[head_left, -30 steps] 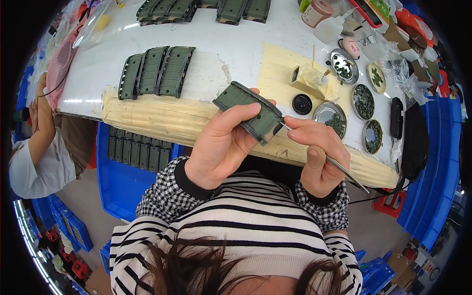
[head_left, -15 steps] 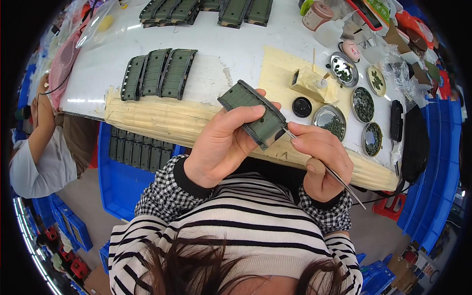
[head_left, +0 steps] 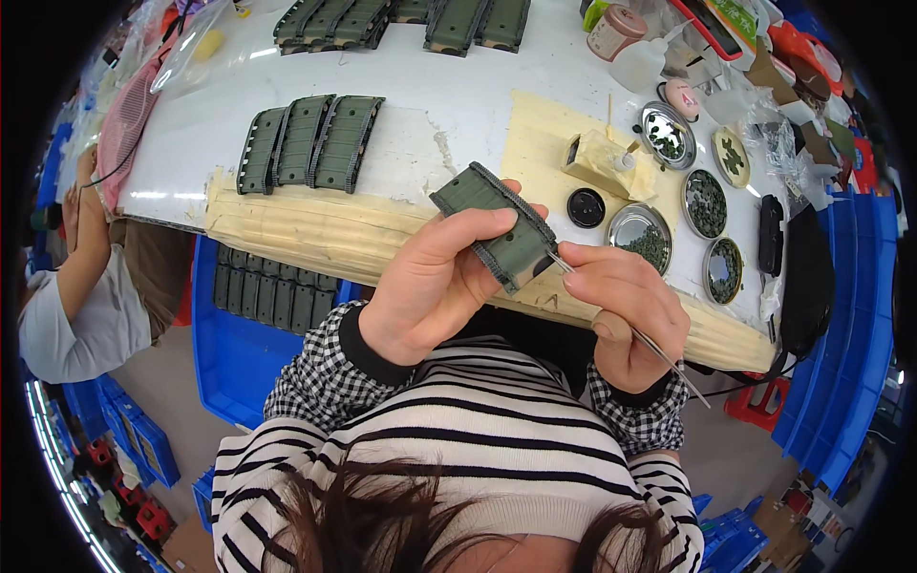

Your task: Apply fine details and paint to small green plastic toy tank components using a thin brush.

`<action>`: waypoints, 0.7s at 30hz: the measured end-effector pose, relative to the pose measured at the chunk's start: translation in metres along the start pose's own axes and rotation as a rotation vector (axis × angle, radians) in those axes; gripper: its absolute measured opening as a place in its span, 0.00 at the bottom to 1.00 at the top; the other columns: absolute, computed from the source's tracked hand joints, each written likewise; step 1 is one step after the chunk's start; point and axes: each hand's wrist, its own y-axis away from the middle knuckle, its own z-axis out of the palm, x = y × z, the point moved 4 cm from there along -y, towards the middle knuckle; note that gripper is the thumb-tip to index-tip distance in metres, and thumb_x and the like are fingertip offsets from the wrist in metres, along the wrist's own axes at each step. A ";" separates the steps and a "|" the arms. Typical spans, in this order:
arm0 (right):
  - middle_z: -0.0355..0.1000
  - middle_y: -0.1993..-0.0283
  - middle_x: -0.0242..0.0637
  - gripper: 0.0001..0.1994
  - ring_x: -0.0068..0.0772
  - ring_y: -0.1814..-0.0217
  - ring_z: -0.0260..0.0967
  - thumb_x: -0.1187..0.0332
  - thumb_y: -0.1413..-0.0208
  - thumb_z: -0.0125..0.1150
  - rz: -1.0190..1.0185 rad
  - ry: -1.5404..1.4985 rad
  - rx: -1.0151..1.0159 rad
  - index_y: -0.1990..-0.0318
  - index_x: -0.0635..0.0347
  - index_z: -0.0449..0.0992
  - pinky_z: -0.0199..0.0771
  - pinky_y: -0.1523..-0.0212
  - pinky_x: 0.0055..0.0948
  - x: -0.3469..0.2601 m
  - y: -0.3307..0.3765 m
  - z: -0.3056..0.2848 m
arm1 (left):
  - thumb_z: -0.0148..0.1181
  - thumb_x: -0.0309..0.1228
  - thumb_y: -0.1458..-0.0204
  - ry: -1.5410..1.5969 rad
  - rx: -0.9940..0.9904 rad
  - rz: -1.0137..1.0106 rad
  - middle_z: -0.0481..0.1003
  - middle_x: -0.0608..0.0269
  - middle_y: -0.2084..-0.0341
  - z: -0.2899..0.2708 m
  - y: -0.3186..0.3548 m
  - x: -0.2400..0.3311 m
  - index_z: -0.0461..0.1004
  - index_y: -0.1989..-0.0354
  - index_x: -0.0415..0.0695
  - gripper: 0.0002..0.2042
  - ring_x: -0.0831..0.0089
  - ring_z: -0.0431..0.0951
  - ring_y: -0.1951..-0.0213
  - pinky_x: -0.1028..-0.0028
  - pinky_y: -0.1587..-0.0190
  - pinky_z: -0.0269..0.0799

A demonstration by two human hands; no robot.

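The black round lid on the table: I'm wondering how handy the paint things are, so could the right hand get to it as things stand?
Probably yes. The black round lid lies just beyond the right hand with nothing between, but that hand holds a thin brush, so picking it up would be awkward.

The model part (head_left: 497, 224) is dark green, the table (head_left: 458, 105) white, the crate (head_left: 234, 353) blue, the cuffs (head_left: 315, 368) black-and-white checked, the sweater (head_left: 458, 458) striped.
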 end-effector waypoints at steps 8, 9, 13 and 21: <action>0.75 0.56 0.50 0.14 0.48 0.51 0.76 0.73 0.49 0.64 -0.005 -0.016 0.032 0.55 0.69 0.76 0.77 0.55 0.34 0.001 0.002 0.000 | 0.52 0.24 0.42 0.003 -0.013 0.002 0.73 0.51 0.53 0.001 0.001 -0.001 0.65 0.44 0.38 0.17 0.67 0.76 0.50 0.68 0.49 0.77; 0.75 0.56 0.50 0.14 0.48 0.51 0.76 0.72 0.48 0.64 -0.004 -0.022 0.035 0.54 0.69 0.76 0.76 0.55 0.34 0.000 0.003 0.000 | 0.52 0.24 0.42 0.001 -0.019 0.006 0.73 0.51 0.53 0.002 0.001 -0.001 0.64 0.43 0.38 0.17 0.67 0.76 0.50 0.68 0.49 0.77; 0.75 0.55 0.50 0.15 0.48 0.51 0.75 0.70 0.46 0.63 0.002 -0.037 0.041 0.54 0.68 0.76 0.76 0.54 0.34 0.000 0.004 0.000 | 0.52 0.24 0.42 -0.001 -0.041 0.009 0.73 0.51 0.53 0.002 0.002 0.000 0.64 0.43 0.38 0.18 0.67 0.76 0.50 0.68 0.49 0.77; 0.75 0.55 0.49 0.14 0.47 0.50 0.75 0.72 0.48 0.64 0.026 -0.023 0.031 0.54 0.67 0.76 0.77 0.54 0.34 -0.002 0.003 0.000 | 0.52 0.24 0.42 -0.016 -0.029 0.022 0.73 0.52 0.52 0.002 0.002 -0.001 0.63 0.43 0.39 0.18 0.67 0.76 0.49 0.67 0.48 0.77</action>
